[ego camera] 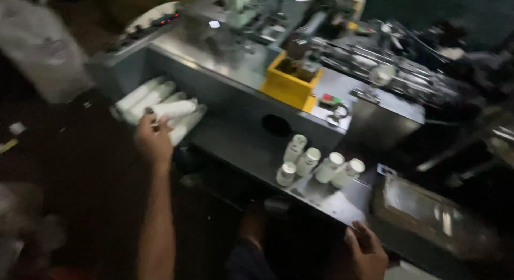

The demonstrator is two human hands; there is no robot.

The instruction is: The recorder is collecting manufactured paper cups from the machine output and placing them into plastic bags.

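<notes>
Right hand (368, 251): resting at the near right, fingers curled over the near edge of the metal shelf (241, 146), seemingly bracing there; closing on no separate thing.

Left forearm (157, 226): reaching up from the near edge toward the left, crossing the dark floor area.

Left hand (153, 140): gripping the near end of one lying cup stack (174, 108), fingers wrapped round it; probably taking it by the end because that end is the one facing the person.

Lying stacks (142, 95): lying side by side as long white rolls at the left end of the shelf, just against the machine's grey side wall, likely sitting there because the wall is stopping them from rolling.

Short cup stacks (308, 162): standing and leaning loosely in the middle of the shelf, well right of the lying rolls, near a round dark opening (277, 125) in the wall, perhaps having dropped from it.

Yellow bin (290, 82): sitting farther back on the machine top, holding dark contents too blurred for identifying.

Red and green buttons (330, 99): sitting right of the bin, facing the person for easy reaching.

Machine mechanism (385, 66): filling the far right with rods and rollers, blurred.
</notes>
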